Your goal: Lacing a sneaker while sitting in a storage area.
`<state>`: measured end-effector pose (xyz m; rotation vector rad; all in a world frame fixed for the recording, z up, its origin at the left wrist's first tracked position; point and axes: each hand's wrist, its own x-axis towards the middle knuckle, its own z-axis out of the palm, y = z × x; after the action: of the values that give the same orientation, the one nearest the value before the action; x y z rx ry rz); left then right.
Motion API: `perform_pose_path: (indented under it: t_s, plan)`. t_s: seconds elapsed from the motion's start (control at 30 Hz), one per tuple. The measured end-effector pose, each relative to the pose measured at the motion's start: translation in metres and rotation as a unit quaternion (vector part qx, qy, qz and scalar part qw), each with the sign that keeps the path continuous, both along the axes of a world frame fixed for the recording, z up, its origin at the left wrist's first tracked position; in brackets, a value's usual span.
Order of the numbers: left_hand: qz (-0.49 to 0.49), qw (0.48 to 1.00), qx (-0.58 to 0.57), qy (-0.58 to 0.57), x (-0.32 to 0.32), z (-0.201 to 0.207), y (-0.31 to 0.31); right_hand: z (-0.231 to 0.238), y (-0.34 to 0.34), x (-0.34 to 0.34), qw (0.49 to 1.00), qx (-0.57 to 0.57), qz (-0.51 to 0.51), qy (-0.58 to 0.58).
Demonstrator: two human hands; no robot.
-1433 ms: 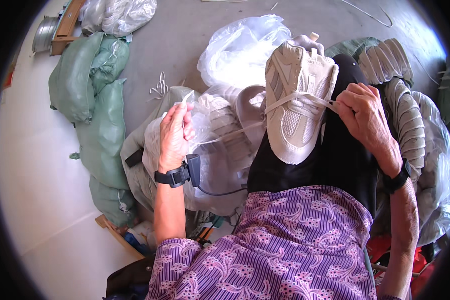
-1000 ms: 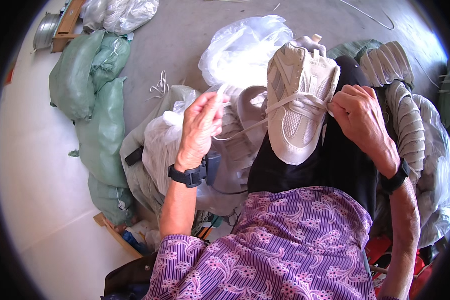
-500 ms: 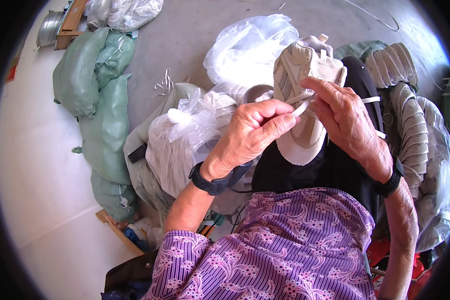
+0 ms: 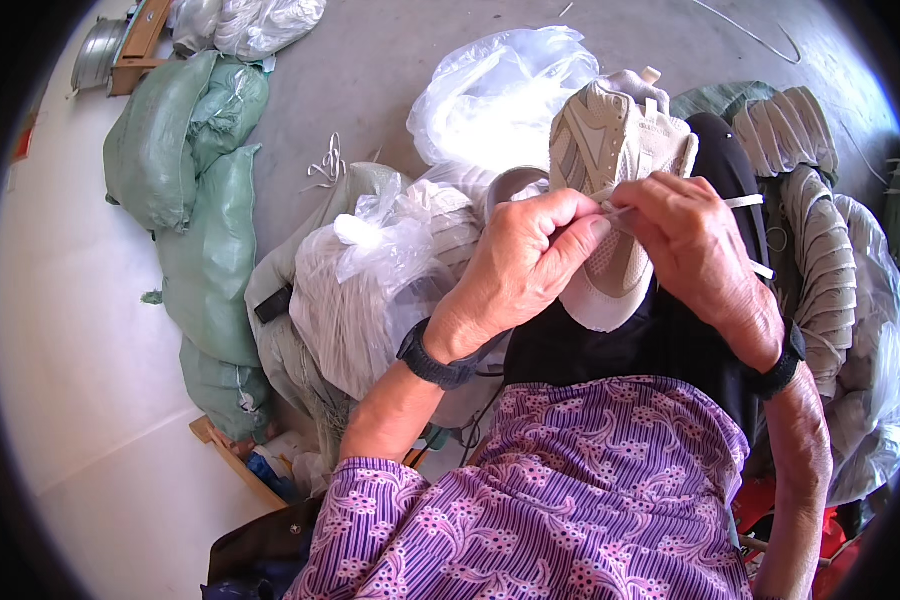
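In the head view, a cream and gray shoe (image 4: pixel 595 150) sits at 2 o'clock, on the person's black pants (image 4: pixel 670 330), with its toe pointing to 6 o'clock. The left hand (image 4: pixel 525 262) comes up from 7 o'clock of the shoe and pinches a pale lace (image 4: pixel 607 200) with its thumb and finger. The right hand (image 4: pixel 695 235) comes up from 5 o'clock of the shoe and pinches the lace too, so the fingertips of both hands meet over the front of the shoe. A clear plastic bag (image 4: pixel 500 100) lies on the gray floor (image 4: pixel 360 60) near 12 o'clock. Big green sacks (image 4: pixel 210 240) lean by the white wall (image 4: pixel 70 300) near 10 o'clock. A row of cream shoe parts (image 4: pixel 815 260) lies at 3 o'clock.
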<state>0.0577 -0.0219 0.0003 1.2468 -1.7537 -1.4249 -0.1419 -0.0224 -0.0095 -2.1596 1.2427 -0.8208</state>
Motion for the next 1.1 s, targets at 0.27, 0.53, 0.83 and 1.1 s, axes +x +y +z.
perform_pose_path:
  t_s: [0.27,0.53,0.83,1.1]
  plan:
    - [0.063,0.994,-0.067,-0.061,0.000,-0.022,-0.016,-0.004,0.000,-0.018,0.996,0.016,-0.086,0.010]
    - [0.077,0.995,-0.040,-0.050,-0.007,-0.036,-0.019,-0.010,0.000,-0.020,0.996,0.047,-0.077,-0.013]
    - [0.118,0.991,-0.063,-0.020,-0.013,-0.041,-0.025,-0.010,0.000,-0.019,0.995,0.050,-0.083,-0.021]
    - [0.140,0.987,-0.070,-0.036,-0.015,-0.047,-0.027,-0.012,-0.001,-0.018,0.994,0.058,-0.090,-0.028]
